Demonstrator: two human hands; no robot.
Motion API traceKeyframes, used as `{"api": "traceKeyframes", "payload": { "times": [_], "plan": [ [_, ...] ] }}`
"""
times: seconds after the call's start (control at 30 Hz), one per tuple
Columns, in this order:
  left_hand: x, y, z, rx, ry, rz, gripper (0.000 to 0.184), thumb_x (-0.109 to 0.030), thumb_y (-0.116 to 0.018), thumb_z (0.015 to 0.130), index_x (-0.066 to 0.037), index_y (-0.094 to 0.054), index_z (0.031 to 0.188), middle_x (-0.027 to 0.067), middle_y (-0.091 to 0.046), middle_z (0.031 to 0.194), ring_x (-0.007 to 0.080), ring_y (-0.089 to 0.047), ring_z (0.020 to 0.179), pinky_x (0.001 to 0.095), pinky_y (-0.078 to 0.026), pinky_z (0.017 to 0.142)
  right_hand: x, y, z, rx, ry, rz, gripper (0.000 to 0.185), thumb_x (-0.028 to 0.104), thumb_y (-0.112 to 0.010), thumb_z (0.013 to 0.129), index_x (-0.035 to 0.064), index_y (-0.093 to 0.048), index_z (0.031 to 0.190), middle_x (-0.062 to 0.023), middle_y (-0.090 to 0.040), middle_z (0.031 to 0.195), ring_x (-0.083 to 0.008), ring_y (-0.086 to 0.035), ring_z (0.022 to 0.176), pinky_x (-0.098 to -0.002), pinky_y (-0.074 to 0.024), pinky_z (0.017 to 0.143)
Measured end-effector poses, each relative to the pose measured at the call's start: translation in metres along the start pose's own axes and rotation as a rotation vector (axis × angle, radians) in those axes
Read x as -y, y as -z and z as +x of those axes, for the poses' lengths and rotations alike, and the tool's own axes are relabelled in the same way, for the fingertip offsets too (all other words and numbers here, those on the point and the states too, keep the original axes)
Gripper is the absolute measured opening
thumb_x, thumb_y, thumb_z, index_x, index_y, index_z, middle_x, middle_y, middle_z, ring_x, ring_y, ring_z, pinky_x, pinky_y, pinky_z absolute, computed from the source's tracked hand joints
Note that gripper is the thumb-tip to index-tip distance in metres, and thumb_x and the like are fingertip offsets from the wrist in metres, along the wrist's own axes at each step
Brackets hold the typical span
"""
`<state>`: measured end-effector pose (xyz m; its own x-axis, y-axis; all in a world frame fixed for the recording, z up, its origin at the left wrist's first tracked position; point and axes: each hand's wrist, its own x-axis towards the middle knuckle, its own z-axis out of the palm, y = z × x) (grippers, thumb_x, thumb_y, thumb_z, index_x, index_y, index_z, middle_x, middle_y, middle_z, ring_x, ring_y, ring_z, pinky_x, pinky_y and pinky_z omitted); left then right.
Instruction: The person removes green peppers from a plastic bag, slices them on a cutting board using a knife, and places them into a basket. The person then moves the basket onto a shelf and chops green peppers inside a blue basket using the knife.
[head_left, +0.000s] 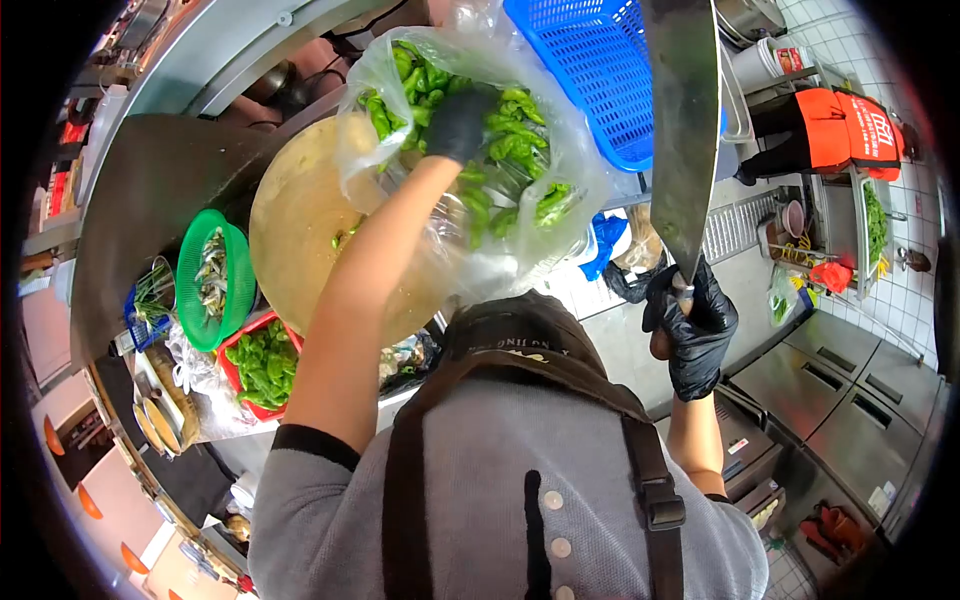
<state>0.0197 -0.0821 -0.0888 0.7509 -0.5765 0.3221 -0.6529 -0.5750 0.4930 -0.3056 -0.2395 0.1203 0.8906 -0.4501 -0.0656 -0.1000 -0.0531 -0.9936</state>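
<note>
My left hand [462, 125], in a black glove, reaches into a clear plastic bag [572, 165] of green peppers [517, 145]. Its fingers are hidden among the peppers. The bag rests partly over a round wooden cutting board [295, 230], where a few small green bits lie. On the right, my right hand [695, 335], also black-gloved, is closed around the handle of a large cleaver [684, 130]. The broad blade points away from me, raised to the right of the bag.
A blue basket [590, 70] stands beyond the bag. To the left are a green basket [238, 285] with small fish and a red basket [240, 380] of cut green peppers. Another person in an orange top [850, 130] is at the far right, near steel cabinets [845, 400].
</note>
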Motion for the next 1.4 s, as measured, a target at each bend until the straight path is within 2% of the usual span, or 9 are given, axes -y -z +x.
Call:
{"api": "traceKeyframes", "payload": {
  "times": [0.13, 0.23, 0.47, 0.7, 0.73, 0.9, 0.93, 1.07, 1.4],
  "plan": [
    [-0.006, 0.052, -0.024, -0.431, 0.192, -0.567, 0.017, 0.002, -0.062, 0.073, -0.005, -0.062, 0.089, 0.0061, -0.061, 0.087, 0.0222, -0.058, 0.082, 0.0322, -0.044, 0.077, 0.004, -0.002, -0.001, 0.008, 0.008, -0.017, 0.059, -0.012, -0.052, 0.078, 0.0133, -0.047, 0.131, -0.0057, -0.056, 0.083, -0.0109, -0.051, 0.062, -0.0234, -0.0435, 0.053],
    [-0.022, 0.092, -0.043, -0.342, 0.42, -0.816, 0.018, 0.003, -0.062, 0.077, -0.004, -0.061, 0.094, 0.0028, -0.061, 0.09, 0.0159, -0.055, 0.085, 0.0288, -0.043, 0.078, 0.018, -0.015, 0.002, -0.077, -0.08, 0.039, 0.037, 0.0, -0.057, 0.08, -0.0044, -0.052, 0.116, -0.0064, -0.056, 0.076, -0.0111, -0.051, 0.054, -0.0239, -0.0414, 0.049],
    [-0.037, 0.095, -0.082, -0.4, 0.665, -1.196, 0.023, 0.008, -0.064, 0.073, -0.004, -0.062, 0.094, 0.0048, -0.062, 0.092, 0.0128, -0.055, 0.082, 0.0248, -0.044, 0.074, 0.011, -0.018, -0.001, 0.04, -0.087, 0.031, 0.045, -0.007, -0.054, 0.08, 0.0006, -0.05, 0.124, -0.0052, -0.056, 0.076, -0.0114, -0.051, 0.056, -0.0241, -0.0424, 0.049],
    [-0.078, 0.173, -0.181, -0.54, 0.141, -0.328, 0.022, 0.014, -0.058, 0.07, -0.002, -0.059, 0.084, 0.013, -0.061, 0.096, 0.0252, -0.061, 0.092, 0.0321, -0.049, 0.079, 0.013, -0.039, -0.004, 0.422, -0.363, -0.009, 0.057, -0.013, -0.05, 0.076, 0.005, -0.047, 0.129, -0.0027, -0.053, 0.08, -0.0087, -0.051, 0.063, -0.0219, -0.0435, 0.048],
    [-0.071, 0.185, -0.201, -0.519, 0.105, -0.209, 0.025, 0.017, -0.056, 0.069, -0.002, -0.059, 0.084, 0.0135, -0.06, 0.097, 0.0269, -0.06, 0.093, 0.0322, -0.048, 0.081, 0.002, -0.047, -0.008, 0.437, -0.313, -0.134, 0.048, -0.005, -0.057, 0.08, 0.0052, -0.05, 0.126, -0.0009, -0.055, 0.069, -0.0072, -0.047, 0.049, -0.0214, -0.0394, 0.044],
    [-0.013, 0.193, -0.307, -0.315, -0.045, 0.103, 0.031, 0.011, -0.056, 0.061, -0.005, -0.057, 0.088, 0.015, -0.059, 0.101, 0.034, -0.058, 0.097, 0.0407, -0.049, 0.08, -0.03, -0.1, -0.011, 0.805, -0.011, -0.349, 0.043, 0.004, -0.063, 0.081, 0.0051, -0.053, 0.123, -0.0011, -0.056, 0.07, -0.009, -0.049, 0.057, -0.0242, -0.0437, 0.055],
    [-0.002, 0.184, -0.326, -0.261, -0.007, 0.098, 0.031, 0.011, -0.056, 0.061, -0.005, -0.056, 0.087, 0.0147, -0.059, 0.102, 0.0339, -0.058, 0.098, 0.0404, -0.049, 0.079, -0.041, -0.11, -0.013, 0.856, 0.178, -0.413, 0.043, 0.008, -0.065, 0.08, 0.004, -0.054, 0.121, -0.0024, -0.058, 0.072, -0.0097, -0.049, 0.061, -0.025, -0.045, 0.06],
    [0.015, 0.167, -0.363, -0.216, 0.058, 0.061, 0.026, 0.008, -0.055, 0.06, -0.005, -0.053, 0.083, 0.0128, -0.057, 0.106, 0.0327, -0.057, 0.099, 0.0387, -0.049, 0.076, -0.058, -0.16, -0.018, 1.104, -0.007, -0.642, 0.059, 0.02, -0.064, 0.079, 0.0187, -0.043, 0.134, -0.0177, -0.062, 0.079, -0.0195, -0.054, 0.063, -0.0317, -0.0463, 0.068],
    [-0.005, 0.156, -0.394, -0.16, 0.155, -0.265, 0.033, 0.011, -0.059, 0.06, -0.002, -0.056, 0.09, 0.0169, -0.057, 0.107, 0.0328, -0.054, 0.104, 0.0378, -0.048, 0.082, -0.079, -0.175, -0.03, 1.116, -0.013, -0.725, 0.066, 0.024, -0.066, 0.077, 0.0261, -0.038, 0.137, -0.0106, -0.049, 0.061, -0.0173, -0.044, 0.054, -0.0299, -0.0444, 0.061]
  ]
}}
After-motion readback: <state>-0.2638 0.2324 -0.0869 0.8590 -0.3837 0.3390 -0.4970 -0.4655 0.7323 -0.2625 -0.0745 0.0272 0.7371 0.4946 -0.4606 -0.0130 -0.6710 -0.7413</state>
